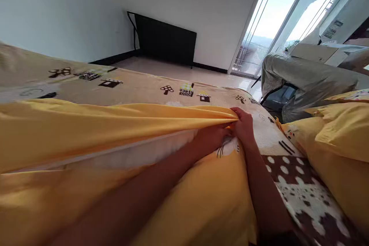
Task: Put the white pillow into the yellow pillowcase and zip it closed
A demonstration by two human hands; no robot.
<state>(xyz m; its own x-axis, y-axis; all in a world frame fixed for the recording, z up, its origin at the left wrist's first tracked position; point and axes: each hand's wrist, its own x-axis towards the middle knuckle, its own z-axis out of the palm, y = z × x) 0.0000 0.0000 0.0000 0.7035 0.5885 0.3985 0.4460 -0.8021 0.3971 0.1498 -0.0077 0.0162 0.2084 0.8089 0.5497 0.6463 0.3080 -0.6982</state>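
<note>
A yellow duvet cover [115, 121] stretches across the bed, its long opening gaping and pale white material [150, 157] showing inside. At the right end of this opening, my right hand [243, 123] is closed on the gathered yellow edge. My left hand [217, 136] reaches into the gap from the lower left and almost meets the right one. Its fingers are curled, partly hidden under the upper fold, beside a whitish bit of cloth. Below both hands lies the cover's lower layer [207, 192], with a white whiskered print near its edge.
A patterned beige and brown blanket [150, 88] covers the bed. Yellow bedding [340, 138] is heaped at the right. Behind it stands furniture wrapped in plastic [305, 73], near a glass door [276, 15]. A black panel [165, 38] leans on the far wall.
</note>
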